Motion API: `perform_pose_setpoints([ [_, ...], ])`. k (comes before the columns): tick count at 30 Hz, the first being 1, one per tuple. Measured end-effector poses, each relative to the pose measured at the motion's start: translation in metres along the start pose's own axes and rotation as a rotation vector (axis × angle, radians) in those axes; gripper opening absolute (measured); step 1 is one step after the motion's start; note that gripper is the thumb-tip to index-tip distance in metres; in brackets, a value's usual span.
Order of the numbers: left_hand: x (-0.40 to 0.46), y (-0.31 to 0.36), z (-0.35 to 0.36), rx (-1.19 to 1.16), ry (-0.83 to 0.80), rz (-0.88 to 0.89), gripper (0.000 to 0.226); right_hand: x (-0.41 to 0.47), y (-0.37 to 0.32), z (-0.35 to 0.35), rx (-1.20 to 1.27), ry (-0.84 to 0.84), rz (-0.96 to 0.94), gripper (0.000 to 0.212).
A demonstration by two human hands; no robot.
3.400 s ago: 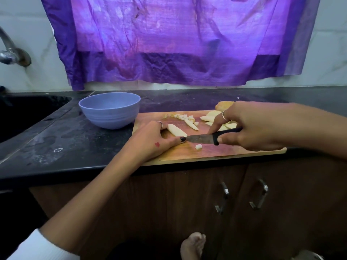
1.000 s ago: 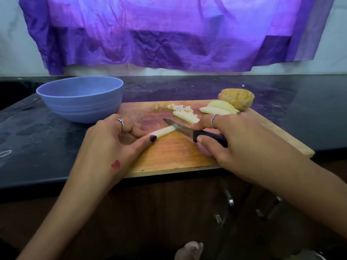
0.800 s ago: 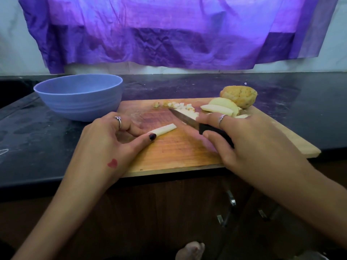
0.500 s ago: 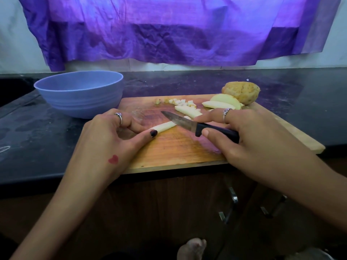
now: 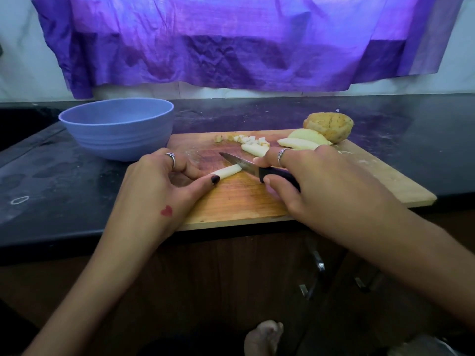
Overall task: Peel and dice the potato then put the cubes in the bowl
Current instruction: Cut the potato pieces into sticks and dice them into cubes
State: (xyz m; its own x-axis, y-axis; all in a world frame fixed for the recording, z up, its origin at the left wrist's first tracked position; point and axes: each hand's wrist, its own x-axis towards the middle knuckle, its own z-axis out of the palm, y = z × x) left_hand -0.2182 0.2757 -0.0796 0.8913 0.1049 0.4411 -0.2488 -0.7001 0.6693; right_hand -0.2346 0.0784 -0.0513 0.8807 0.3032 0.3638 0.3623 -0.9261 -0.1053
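Note:
A pale potato stick [image 5: 227,172] lies on the wooden cutting board [image 5: 246,201]. My left hand [image 5: 164,183] pinches its near end between thumb and fingers. My right hand [image 5: 321,181] grips a black-handled knife [image 5: 241,164], whose blade rests across the stick's far end. Small potato cubes [image 5: 246,140] sit at the board's back edge. Peeled potato slices [image 5: 300,142] and an unpeeled potato piece [image 5: 329,125] lie at the back right. The blue bowl [image 5: 118,132] stands on the counter left of the board; its inside is hidden.
The black counter [image 5: 51,181] runs left and right of the board. A purple cloth [image 5: 231,42] hangs on the wall behind. Cabinet handles [image 5: 316,268] are below the counter edge. A bare foot [image 5: 264,337] shows on the floor.
The knife has come down from above the board onto the far end of the potato stick. My left hand has kept its hold on the stick.

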Motion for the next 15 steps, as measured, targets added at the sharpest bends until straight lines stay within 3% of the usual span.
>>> perform_pose_setpoints([
  [6,0.000,0.000,0.001,0.010,0.013,-0.005,0.017,-0.007,0.001,0.000,0.130,0.054,0.005,0.032],
  [15,0.000,0.001,0.001,0.009,0.010,0.000,0.018,0.005,-0.010,-0.001,0.061,-0.005,-0.009,0.029],
])
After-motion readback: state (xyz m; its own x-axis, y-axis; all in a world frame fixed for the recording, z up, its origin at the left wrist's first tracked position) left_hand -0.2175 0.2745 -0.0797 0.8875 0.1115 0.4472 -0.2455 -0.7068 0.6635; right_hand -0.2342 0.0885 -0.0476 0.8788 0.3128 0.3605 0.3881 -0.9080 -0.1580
